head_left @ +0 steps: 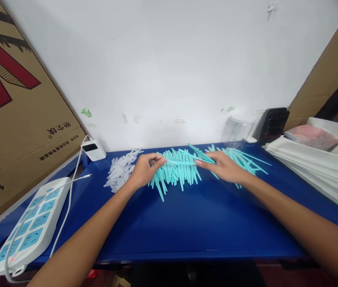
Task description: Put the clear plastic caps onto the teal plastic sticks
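Note:
My left hand [145,170] is closed in a pinch on the left end of a teal tapered plastic stick [183,163]. A paler, translucent bit shows at that end, too small to make out. My right hand [223,166] grips the stick's other end and also holds several more teal sticks [201,154] fanned out. Below both hands lies a pile of teal sticks [173,175] on the blue table [186,223]. Left of it, beside my left wrist, is a heap of small translucent whitish pieces [119,171]. More teal sticks [248,162] lie behind my right hand.
A white power strip [34,223] with a cable sits at the left, near a small white device [94,150]. A large cardboard box [22,119] stands there too. At the right are a clear jar [239,129], a black object [274,124] and stacked white trays [312,171].

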`<state>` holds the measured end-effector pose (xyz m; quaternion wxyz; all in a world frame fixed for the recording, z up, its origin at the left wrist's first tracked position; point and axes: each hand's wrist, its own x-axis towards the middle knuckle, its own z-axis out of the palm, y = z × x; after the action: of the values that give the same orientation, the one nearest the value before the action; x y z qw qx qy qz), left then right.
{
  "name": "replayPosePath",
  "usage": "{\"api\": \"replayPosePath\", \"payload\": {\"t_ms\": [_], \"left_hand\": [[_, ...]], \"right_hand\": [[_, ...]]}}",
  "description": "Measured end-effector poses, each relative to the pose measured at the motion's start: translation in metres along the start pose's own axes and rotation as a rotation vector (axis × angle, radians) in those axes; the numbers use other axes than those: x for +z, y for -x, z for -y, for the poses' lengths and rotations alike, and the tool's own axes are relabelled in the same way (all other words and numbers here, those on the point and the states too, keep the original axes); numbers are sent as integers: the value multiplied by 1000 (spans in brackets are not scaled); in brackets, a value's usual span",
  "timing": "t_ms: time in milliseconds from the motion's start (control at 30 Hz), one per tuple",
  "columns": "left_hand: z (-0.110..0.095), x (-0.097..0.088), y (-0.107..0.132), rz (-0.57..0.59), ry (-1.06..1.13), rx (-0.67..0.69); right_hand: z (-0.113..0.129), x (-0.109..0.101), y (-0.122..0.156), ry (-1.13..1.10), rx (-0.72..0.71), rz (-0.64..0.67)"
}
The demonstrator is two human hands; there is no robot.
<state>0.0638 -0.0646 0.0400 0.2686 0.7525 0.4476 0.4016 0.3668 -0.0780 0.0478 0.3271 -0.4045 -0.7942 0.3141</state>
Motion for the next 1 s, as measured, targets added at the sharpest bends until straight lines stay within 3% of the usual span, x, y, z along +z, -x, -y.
{"api": "replayPosePath", "payload": {"t_ms": [233,367,500,567,700,767,867,1000], "left_hand": [[-4,10,6,-44,110,-1],[-7,11,7,-36,114,-5],[-9,15,8,23,59,20],[-7,14,8,3,-39,50],[2,0,3,-158,-394,125],[8,-11,0,-190,-593,111],[18,-28,-4,-204,-842,18],[29,-48,-9,-204,-1028,-141]], "right_hand": [[9,7,3,-71,-4,-30],[12,8,6,-77,-2,67],[19,14,10,-149,97,207],[19,13,10,-114,121,194],[2,-8,2,239,90,-67],[-14,-24,-3,503,172,-135],[-35,-43,-6,823,335,-99],[-50,-51,-4,997,427,-1]]}}
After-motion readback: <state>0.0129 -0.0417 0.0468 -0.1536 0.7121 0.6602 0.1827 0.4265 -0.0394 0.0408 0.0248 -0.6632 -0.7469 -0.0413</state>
